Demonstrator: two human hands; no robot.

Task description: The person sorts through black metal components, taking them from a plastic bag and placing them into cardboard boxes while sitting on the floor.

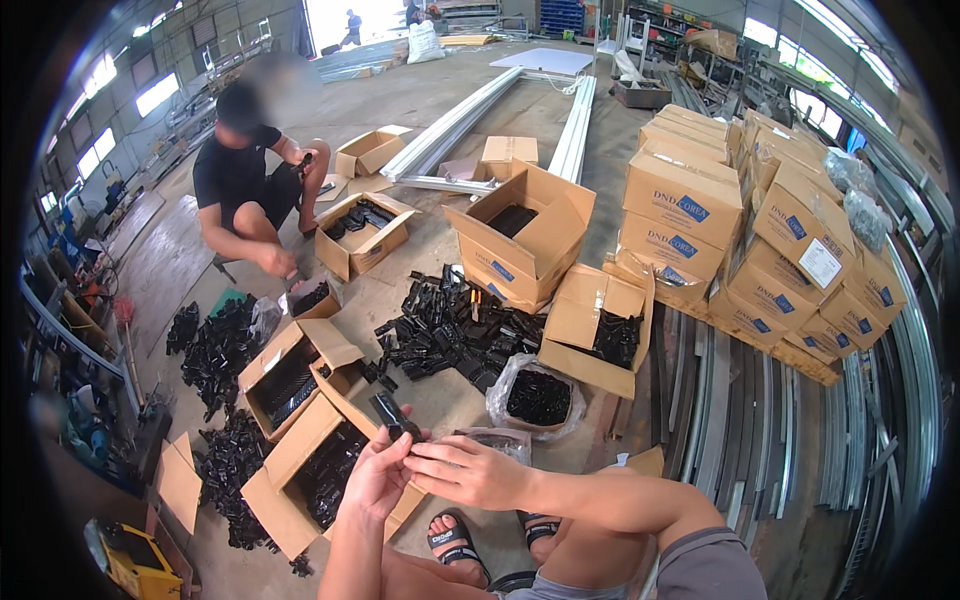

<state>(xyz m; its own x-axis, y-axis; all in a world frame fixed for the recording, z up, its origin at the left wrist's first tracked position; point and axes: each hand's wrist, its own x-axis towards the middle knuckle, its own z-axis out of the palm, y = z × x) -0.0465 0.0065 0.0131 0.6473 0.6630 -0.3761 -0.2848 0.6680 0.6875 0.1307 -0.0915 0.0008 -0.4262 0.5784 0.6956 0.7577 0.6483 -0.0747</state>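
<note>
A glossy black plastic part (393,413) points up and away from my left hand (378,470), whose fingers are closed around its lower end. My right hand (468,472) reaches across from the right, its fingertips meeting the same part near its base. Just beneath my left hand is an open cardboard box (270,490) holding many black parts (325,475). Beyond my hands lies a heap of similar black parts (440,330). A clear plastic bag (497,405) of small black pieces stands close by on the right.
A person (245,190) in black squats at the far left, handling black parts. More open boxes (575,340) surround the heaps. Stacked closed cartons (685,190) stand on a pallet at right, beside long metal profiles (720,400). White frame lengths (570,130) lie farther back.
</note>
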